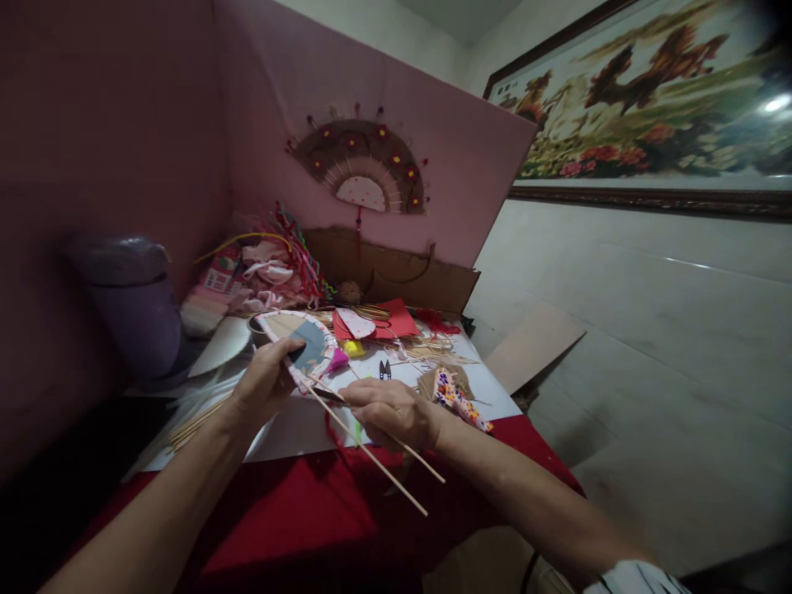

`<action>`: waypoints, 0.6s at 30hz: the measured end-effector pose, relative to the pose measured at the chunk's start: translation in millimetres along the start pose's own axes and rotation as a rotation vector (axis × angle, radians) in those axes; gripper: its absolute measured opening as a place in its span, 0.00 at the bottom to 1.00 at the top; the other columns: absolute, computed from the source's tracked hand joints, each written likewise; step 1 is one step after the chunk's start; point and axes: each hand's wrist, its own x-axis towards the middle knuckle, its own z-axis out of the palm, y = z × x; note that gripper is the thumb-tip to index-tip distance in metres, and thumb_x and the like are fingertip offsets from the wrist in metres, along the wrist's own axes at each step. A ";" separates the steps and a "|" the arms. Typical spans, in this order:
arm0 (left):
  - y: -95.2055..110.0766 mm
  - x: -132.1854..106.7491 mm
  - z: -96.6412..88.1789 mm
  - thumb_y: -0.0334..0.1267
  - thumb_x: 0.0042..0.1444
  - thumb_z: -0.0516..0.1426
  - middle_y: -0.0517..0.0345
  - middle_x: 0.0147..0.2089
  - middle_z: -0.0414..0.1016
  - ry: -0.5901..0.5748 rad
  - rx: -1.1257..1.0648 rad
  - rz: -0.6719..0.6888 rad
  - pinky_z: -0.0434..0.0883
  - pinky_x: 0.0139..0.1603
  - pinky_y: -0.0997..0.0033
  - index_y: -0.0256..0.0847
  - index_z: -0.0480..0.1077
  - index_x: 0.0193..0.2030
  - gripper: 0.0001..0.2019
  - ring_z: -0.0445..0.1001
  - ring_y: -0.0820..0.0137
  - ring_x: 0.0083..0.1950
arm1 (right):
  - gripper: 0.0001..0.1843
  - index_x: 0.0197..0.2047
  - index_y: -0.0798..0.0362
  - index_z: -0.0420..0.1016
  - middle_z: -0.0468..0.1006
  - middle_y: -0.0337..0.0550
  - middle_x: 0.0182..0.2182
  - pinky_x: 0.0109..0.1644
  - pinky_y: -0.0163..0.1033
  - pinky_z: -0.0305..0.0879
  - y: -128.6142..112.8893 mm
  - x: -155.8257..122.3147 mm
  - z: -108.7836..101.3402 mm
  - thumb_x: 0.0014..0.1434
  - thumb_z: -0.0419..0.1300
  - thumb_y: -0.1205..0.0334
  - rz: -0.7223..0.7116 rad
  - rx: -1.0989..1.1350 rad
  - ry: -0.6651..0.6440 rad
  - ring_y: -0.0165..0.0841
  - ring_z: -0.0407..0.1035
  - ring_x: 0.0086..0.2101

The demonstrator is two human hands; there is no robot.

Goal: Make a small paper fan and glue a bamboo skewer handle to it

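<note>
My left hand (269, 371) grips the edge of a round hand fan (285, 326), with the thumb on its blue-grey patch. A white patterned binding runs around the fan's rim. Two thin wooden sticks (377, 462) stick out from the lower rim towards me, passing by my right hand. My right hand (389, 408) is closed around a dark-bladed tool (329, 396), its tip close to the sticks near the rim; the grip is hidden by the fingers, so I cannot tell its exact kind. Small black thread snips (384, 370) lie on the white tabletop beyond my right hand.
Red paper (396, 320), a yellow piece (354, 349) and flowered fabric (458, 400) lie on the white board. A purple bin (136, 309) stands left. Ribbons (303, 256) are heaped behind. A decorated folding-fan shape (365, 157) hangs on the pink panel.
</note>
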 end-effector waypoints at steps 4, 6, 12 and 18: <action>0.0 -0.2 -0.3 0.28 0.43 0.57 0.57 0.23 0.74 -0.012 -0.001 0.005 0.71 0.19 0.75 0.31 0.70 0.30 0.06 0.71 0.72 0.20 | 0.09 0.33 0.57 0.65 0.75 0.53 0.43 0.45 0.41 0.70 1.3 1.7 -1.3 0.61 0.46 0.69 -0.017 -0.010 0.000 0.34 0.67 0.47; 0.0 -1.1 0.0 0.28 0.42 0.57 0.57 0.22 0.73 -0.009 0.007 0.000 0.71 0.20 0.75 0.31 0.70 0.30 0.06 0.71 0.72 0.20 | 0.07 0.33 0.56 0.64 0.75 0.53 0.41 0.45 0.41 0.70 1.0 3.7 -2.4 0.60 0.47 0.70 -0.028 0.013 0.037 0.34 0.68 0.45; -2.0 -1.4 -1.2 0.30 0.41 0.58 0.59 0.21 0.72 -0.035 0.032 0.005 0.68 0.16 0.77 0.32 0.70 0.28 0.05 0.69 0.73 0.18 | 0.05 0.34 0.55 0.62 0.75 0.55 0.41 0.43 0.42 0.70 2.3 4.1 -0.3 0.59 0.48 0.71 -0.050 0.073 0.029 0.33 0.68 0.43; -4.0 -1.4 -2.5 0.31 0.42 0.60 0.62 0.19 0.69 -0.052 0.044 0.009 0.68 0.19 0.77 0.32 0.69 0.29 0.06 0.69 0.74 0.19 | 0.07 0.32 0.55 0.62 0.74 0.55 0.44 0.44 0.44 0.70 1.2 1.0 2.9 0.59 0.47 0.70 0.002 0.082 0.006 0.34 0.67 0.45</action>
